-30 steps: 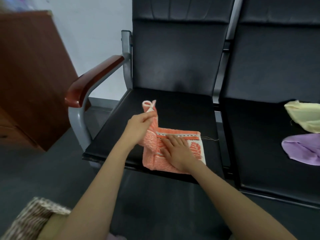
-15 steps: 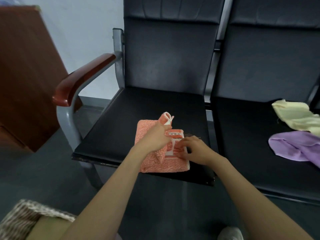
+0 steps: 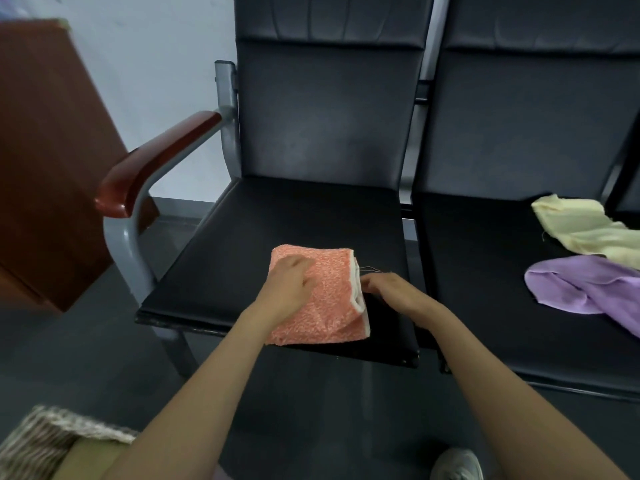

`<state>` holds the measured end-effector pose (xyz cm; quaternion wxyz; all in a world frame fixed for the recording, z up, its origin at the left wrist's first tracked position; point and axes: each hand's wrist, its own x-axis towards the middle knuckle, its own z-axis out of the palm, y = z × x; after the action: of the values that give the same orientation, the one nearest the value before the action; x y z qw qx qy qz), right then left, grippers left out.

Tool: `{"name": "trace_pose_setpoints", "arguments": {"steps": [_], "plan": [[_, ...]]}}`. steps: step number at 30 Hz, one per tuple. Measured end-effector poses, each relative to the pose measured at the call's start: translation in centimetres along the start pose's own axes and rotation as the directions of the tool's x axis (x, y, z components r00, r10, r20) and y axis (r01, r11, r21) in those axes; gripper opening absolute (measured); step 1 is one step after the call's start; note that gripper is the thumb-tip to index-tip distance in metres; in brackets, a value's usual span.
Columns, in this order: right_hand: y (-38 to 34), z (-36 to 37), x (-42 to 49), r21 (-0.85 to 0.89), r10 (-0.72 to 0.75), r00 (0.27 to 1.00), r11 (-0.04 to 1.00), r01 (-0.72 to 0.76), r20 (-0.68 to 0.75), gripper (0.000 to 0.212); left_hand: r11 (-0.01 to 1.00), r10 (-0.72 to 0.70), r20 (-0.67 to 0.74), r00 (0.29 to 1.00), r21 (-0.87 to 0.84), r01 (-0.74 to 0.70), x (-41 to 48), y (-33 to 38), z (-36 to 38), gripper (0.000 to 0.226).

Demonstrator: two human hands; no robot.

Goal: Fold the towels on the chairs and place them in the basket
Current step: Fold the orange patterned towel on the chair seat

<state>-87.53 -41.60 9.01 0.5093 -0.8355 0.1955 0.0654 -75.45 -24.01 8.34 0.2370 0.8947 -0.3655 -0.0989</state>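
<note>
A folded orange towel [image 3: 329, 299] lies near the front edge of the left black chair seat [image 3: 277, 220]. My left hand [image 3: 289, 285] rests flat on top of the towel, pressing it down. My right hand [image 3: 391, 291] is at the towel's white right edge, fingers touching the stacked layers; whether it pinches them is unclear. A pale yellow towel [image 3: 585, 230] and a purple towel [image 3: 588, 285] lie unfolded on the right chair seat [image 3: 485, 271]. The woven basket [image 3: 38, 441] is on the floor at the bottom left, partly cut off.
A wooden armrest [image 3: 156, 164] on a grey metal frame borders the left chair. A brown wooden cabinet [image 3: 45, 150] stands at the left. My shoe [image 3: 457, 465] shows on the dark floor in front of the chairs.
The left hand has laid the raised flap down over the towel, which now lies as a compact folded square. The right hand slid from on top to the towel's right edge.
</note>
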Motion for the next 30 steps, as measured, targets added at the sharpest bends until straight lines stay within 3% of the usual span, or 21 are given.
{"name": "trace_pose_setpoints", "arguments": {"steps": [2, 4, 5, 7, 9, 11, 14, 17, 23, 27, 30], "plan": [[-0.5, 0.2, 0.5, -0.009, 0.020, 0.978, 1.000, -0.022, -0.207, 0.034, 0.976, 0.023, 0.099, 0.995, 0.213, -0.044, -0.4, -1.2, 1.4, 0.054], [-1.0, 0.8, 1.3, -0.137, -0.042, 0.891, 0.990, -0.023, -0.451, 0.023, 0.960, -0.007, 0.129, 0.992, 0.280, -0.030, -0.6, -1.8, 2.4, 0.056], [-1.3, 1.3, 1.8, -0.225, -0.113, 0.862, 0.974, -0.001, -0.494, 0.021, 0.953, -0.011, 0.108, 0.994, 0.302, -0.023, -0.7, -2.0, 2.9, 0.057], [-2.1, 2.8, 2.8, -0.341, -0.236, 0.854, 0.937, 0.073, -0.464, 0.028, 0.934, -0.011, 0.048, 0.999, 0.357, -0.007, -0.7, -1.8, 3.6, 0.066], [-3.1, 4.7, 3.6, -0.401, -0.304, 0.865, 0.906, 0.133, -0.400, 0.036, 0.922, 0.000, 0.010, 1.000, 0.388, -0.004, -0.8, -1.7, 4.2, 0.086], [-3.1, 6.4, 4.5, -0.488, -0.341, 0.873, 0.861, 0.142, -0.349, 0.040, 0.924, 0.008, -0.001, 1.000, 0.382, -0.007, -0.7, -2.1, 4.4, 0.092], [-1.6, 7.9, 5.5, -0.618, -0.257, 0.933, 0.785, 0.049, -0.252, 0.049, 0.947, 0.010, -0.028, 1.000, 0.321, 0.000, -0.7, -2.5, 4.5, 0.087], [0.4, 7.4, 5.4, -0.659, -0.155, 0.970, 0.752, -0.009, -0.189, 0.058, 0.956, -0.038, -0.081, 0.996, 0.286, 0.060, -0.8, -2.5, 4.6, 0.061], [2.1, 6.2, 3.9, -0.642, -0.098, 0.964, 0.761, -0.089, -0.249, 0.061, 0.964, -0.157, -0.110, 0.981, 0.200, 0.177, -0.3, -2.9, 4.6, 0.055], [1.9, 6.4, 3.6, -0.646, -0.082, 0.956, 0.753, -0.125, -0.280, 0.062, 0.911, -0.399, -0.180, 0.899, 0.036, 0.411, -0.5, -3.8, 4.2, 0.063], [1.7, 6.6, 3.4, -0.635, -0.072, 0.922, 0.745, -0.204, -0.381, 0.069, 0.895, -0.421, -0.227, 0.878, 0.055, 0.443, -0.4, -3.6, 4.1, 0.063]]}}
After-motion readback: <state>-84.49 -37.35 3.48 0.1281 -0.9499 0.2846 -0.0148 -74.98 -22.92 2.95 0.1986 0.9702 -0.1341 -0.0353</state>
